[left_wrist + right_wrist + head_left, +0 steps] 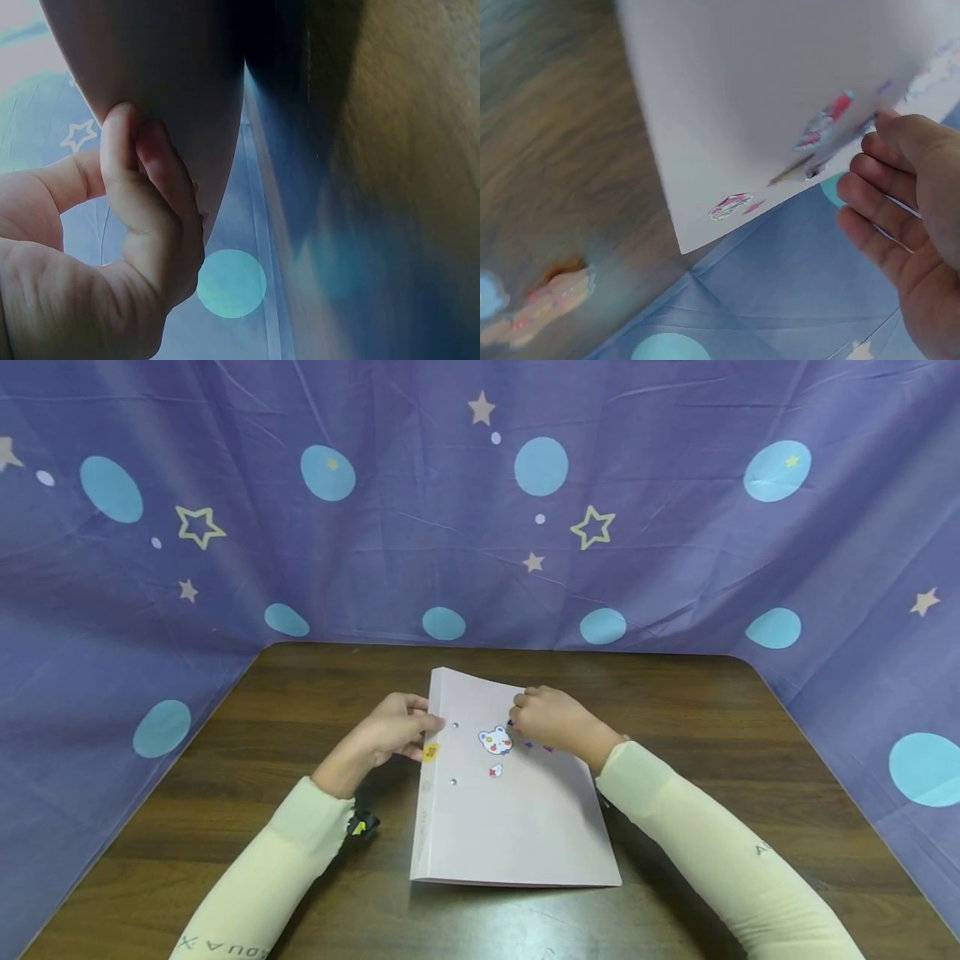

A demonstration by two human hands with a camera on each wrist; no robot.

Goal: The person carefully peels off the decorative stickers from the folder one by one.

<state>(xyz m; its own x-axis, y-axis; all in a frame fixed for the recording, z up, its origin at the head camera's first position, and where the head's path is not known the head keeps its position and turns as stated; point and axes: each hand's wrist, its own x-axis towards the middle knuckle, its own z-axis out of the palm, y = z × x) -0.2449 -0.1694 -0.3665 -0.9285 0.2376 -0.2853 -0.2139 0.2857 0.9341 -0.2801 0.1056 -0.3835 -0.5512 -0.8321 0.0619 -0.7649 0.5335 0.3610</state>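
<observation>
A pale pink file folder stands tilted on the wooden table, its spine to the left and its cover decorated with several stickers. My left hand grips the spine near its upper part, thumb on the front. In the left wrist view, curled fingers of that hand lie against the folder's underside. My right hand covers the upper right of the cover, fingers curled. In the right wrist view its thumb and forefinger pinch at the folder's edge. A white bear sticker shows just left of this hand.
The dark wooden table ends at a blue curtain with stars and dots. Two metal rivets and a yellow label mark the folder's left side. A blurred pinkish shape appears low in the right wrist view.
</observation>
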